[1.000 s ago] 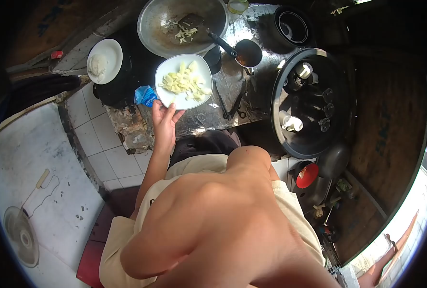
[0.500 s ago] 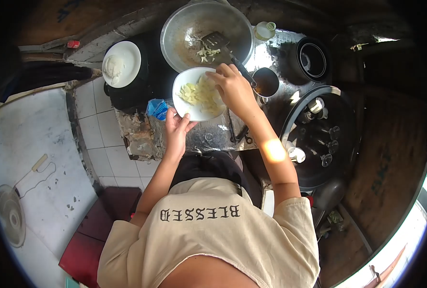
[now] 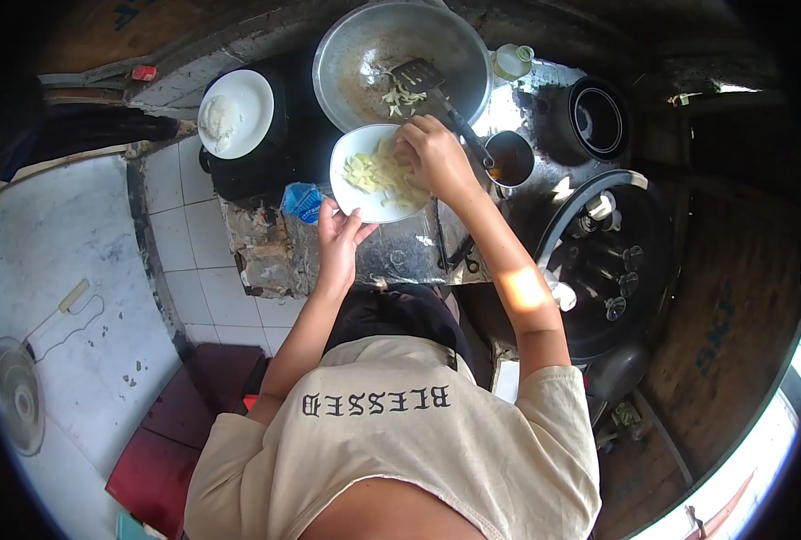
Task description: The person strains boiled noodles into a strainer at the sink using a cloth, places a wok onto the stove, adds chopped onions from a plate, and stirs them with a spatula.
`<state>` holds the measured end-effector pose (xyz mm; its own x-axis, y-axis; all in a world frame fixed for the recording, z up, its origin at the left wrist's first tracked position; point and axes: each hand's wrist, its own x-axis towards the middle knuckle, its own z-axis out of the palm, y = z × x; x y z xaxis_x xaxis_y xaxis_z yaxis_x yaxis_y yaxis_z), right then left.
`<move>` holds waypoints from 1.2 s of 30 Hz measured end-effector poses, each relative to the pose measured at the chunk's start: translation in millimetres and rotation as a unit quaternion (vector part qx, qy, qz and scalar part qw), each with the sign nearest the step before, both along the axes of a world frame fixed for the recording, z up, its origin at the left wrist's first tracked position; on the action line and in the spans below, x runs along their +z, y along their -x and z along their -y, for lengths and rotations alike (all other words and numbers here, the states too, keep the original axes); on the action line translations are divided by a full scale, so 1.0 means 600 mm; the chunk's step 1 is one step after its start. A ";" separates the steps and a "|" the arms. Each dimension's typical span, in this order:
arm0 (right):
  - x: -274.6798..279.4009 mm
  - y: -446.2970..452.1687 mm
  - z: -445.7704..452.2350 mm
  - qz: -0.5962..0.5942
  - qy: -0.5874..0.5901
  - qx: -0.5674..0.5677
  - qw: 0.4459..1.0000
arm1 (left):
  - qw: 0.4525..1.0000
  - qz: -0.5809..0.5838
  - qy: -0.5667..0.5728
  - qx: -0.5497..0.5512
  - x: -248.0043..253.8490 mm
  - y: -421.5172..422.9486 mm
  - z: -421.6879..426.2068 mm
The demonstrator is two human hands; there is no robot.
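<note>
Pale pieces: we see them heaped on the white plate [image 3: 354,144], many lying toward its middle and right; call them cut pieces [image 3: 373,171].
White plate: we find it just nearer the person than the wok [image 3: 342,76], in front of the body.
Left hand [image 3: 339,236]: we see it grasping the plate's near edge, thumb up on the rim.
Right hand [image 3: 429,155]: we see its fingers bent down at the plate's right side, over the food; whether they pinch any, we cannot tell.
Wok: we make out a slotted spatula [image 3: 418,75] inside, with a few pale strips [image 3: 400,99] beside its blade.
Left of the plate: we note a blue packet [image 3: 302,202], then a plate with a white mound [image 3: 258,108].
Right: we see a dark cup [image 3: 521,151] and, beyond, a black basin [image 3: 566,214].
</note>
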<state>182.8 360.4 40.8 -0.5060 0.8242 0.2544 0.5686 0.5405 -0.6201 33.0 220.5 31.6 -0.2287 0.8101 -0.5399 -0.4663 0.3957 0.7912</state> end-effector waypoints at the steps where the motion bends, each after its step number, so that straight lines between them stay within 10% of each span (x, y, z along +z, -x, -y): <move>1: -0.004 0.002 -0.006 -0.036 0.020 -0.018 0.999 | 1.000 -0.001 0.002 0.003 0.004 0.000 0.000; 36: -0.014 0.009 -0.103 -0.116 0.054 -0.100 0.987 | 0.999 -0.003 0.005 0.035 -0.003 0.024 0.026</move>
